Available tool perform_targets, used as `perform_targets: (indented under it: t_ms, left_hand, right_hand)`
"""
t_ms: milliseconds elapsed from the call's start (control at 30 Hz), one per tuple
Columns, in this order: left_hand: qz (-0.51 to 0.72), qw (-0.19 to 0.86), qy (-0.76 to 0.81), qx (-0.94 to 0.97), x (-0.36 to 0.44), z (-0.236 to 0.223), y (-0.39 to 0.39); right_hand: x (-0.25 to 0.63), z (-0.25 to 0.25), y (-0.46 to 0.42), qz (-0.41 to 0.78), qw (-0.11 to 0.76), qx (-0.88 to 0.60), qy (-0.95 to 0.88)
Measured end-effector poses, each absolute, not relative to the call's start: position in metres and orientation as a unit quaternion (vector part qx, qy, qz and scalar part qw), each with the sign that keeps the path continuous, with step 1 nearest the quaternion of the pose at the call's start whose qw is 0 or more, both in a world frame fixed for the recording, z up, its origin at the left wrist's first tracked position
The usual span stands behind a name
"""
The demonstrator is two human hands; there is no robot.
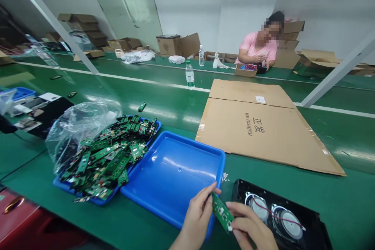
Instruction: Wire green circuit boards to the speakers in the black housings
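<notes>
Both hands on one small green circuit board (222, 213): left hand (197, 218) pinches its upper end, right hand (249, 228) grips the lower end, held just over the near edge of the empty blue tray (172, 172), beside the black speaker panel (281, 215). Looks early, judging by that bare tray and the far tray (63, 185) heaped with boards (108, 156) spilling from a clear bag (79, 125). Beyond: flat cardboard (263, 129), water bottle (190, 74), a seated co-worker (259, 49).
</notes>
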State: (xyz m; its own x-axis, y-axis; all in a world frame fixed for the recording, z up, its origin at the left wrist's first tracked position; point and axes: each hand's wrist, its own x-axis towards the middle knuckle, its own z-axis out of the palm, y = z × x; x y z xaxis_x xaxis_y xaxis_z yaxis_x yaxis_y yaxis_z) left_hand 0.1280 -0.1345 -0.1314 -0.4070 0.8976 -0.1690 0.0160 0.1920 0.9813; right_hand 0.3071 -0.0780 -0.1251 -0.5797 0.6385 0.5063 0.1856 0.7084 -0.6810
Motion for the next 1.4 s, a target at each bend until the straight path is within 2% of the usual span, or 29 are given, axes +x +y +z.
perform_targets:
  t_ms: [133,267,367,500,633,733,833,933,1133,1267,1400]
  left_hand:
    - [0.517,0.429,0.654,0.347,0.132,-0.136,-0.133]
    - [0.491,0.519,0.618,0.328,0.138,-0.134,-0.131]
    - [0.463,0.591,0.570,0.333,0.141,-0.128,-0.131]
    - [0.482,0.631,0.497,0.350,0.142,-0.119,-0.133]
    - [0.498,0.701,0.433,0.271,0.145,-0.117,-0.134]
    - [0.528,0.732,0.388,0.187,0.148,-0.122,-0.133]
    - [0.558,0.731,0.368,0.136,0.145,-0.128,-0.133]
    - [0.599,0.681,0.391,0.157,0.139,-0.129,-0.133]
    - [0.624,0.621,0.441,0.175,0.140,-0.119,-0.133]
    - [0.631,0.602,0.463,0.157,0.147,-0.120,-0.135]
    - [0.631,0.631,0.437,0.111,0.152,-0.117,-0.136]
  right_hand:
    - [0.307,-0.124,-0.070,0.268,0.347,-0.148,-0.886]
    - [0.312,-0.112,-0.059,0.294,0.355,-0.117,-0.880]
    - [0.315,-0.108,-0.055,0.343,0.377,-0.170,-0.843]
    - [0.316,-0.112,-0.052,0.364,0.380,-0.284,-0.802]
    - [0.308,-0.109,-0.046,0.374,0.370,-0.322,-0.787]
    - [0.303,-0.103,-0.042,0.379,0.400,-0.331,-0.766]
    - [0.305,-0.101,-0.044,0.377,0.422,-0.336,-0.753]
    - [0.312,-0.106,-0.052,0.380,0.399,-0.332,-0.766]
    - [0.309,-0.118,-0.062,0.282,0.412,-0.254,-0.828]
    - [0.303,-0.119,-0.067,0.245,0.421,-0.270,-0.831]
    - [0.308,-0.118,-0.074,0.302,0.380,-0.331,-0.809]
